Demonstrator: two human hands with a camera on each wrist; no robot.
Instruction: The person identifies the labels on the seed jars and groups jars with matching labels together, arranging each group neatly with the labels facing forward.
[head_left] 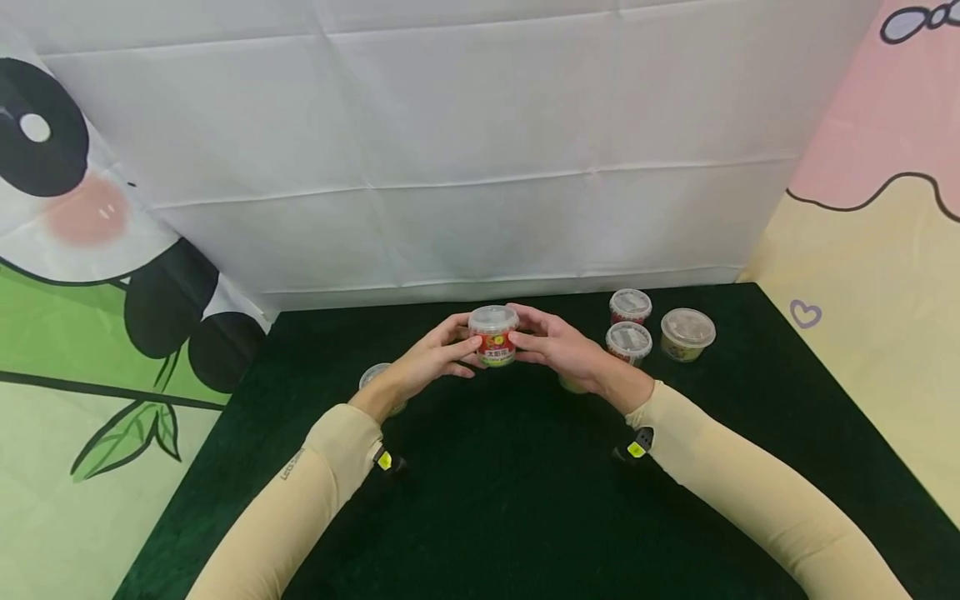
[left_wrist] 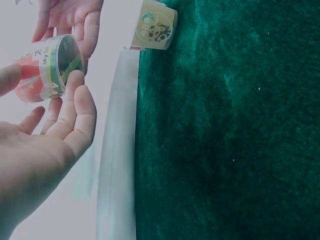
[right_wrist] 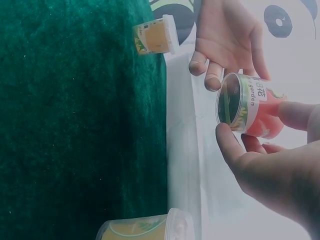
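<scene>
1. While the red-labelled cup is held up off the dark green tabletop, both hands are on it: the left grip curls thumb and fingers round one side, and the right grip clasps the other.
2. The step in hand, I'd judge, is a steady two-handed carry, lid uppermost, label to the front.
3. And the next move? My read: it calls for both grips travelling together, then easing off evenly once the base has firm support, so nothing tips.
4. Over to the head view, which has the spread: two small lidded cups and a wider cup grouped on the right, a half-hidden cup behind the left wrist, a fifth cup peeping out below the right hand.
5. The left wrist view offers what the head view can't: the see-through base, dark within, a green strip showing there.
6. The right wrist view picks out "garden" on the label, plus a near cup cropped at the bottom edge; which one, I can't tell.
</scene>
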